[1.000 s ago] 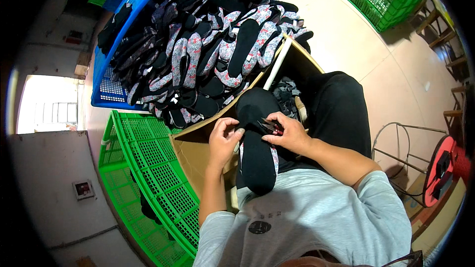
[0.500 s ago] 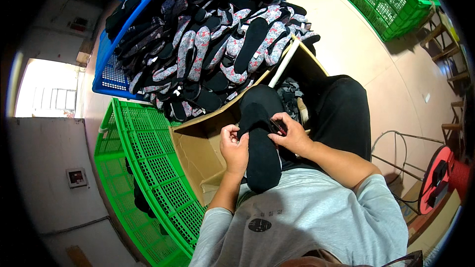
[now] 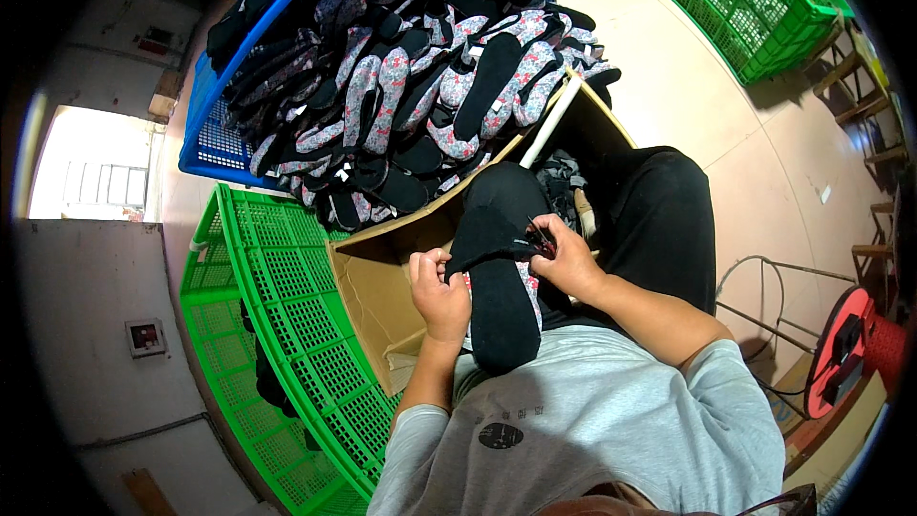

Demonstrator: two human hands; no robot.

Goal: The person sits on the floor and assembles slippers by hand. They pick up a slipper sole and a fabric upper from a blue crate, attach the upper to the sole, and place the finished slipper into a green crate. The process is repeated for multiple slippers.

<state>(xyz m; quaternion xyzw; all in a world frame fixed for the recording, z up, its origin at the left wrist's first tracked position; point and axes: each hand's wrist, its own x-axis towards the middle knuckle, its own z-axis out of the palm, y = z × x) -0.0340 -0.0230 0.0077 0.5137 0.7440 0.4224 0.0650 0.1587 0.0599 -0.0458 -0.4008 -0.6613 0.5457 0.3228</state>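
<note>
A black slipper (image 3: 504, 315) with a flowered lining showing at its sides lies along my thigh, its sole end toward my belly. My left hand (image 3: 441, 298) grips the slipper's left edge near its upper band, fingers closed. On the other side my right hand (image 3: 570, 263) is closed around a small dark pointed tool (image 3: 541, 237) with a hint of red, right by the band's edge. The fingers partly cover that tool, so its exact kind does not show. A large heap of similar flowered and black slippers (image 3: 489, 76) lies ahead of my knees.
The heap fills a blue plastic crate (image 3: 212, 158). A cardboard box (image 3: 368, 301) stands at my knees, with dark cloth pieces inside. Green plastic crates stand at left (image 3: 287, 325) and far right (image 3: 764, 48). A red round-topped stool (image 3: 841, 349) is at right.
My left hand has shifted slightly left and down with the slipper's edge. The slipper's upper band is pulled wider, and more of the flowered lining shows at its sides.
</note>
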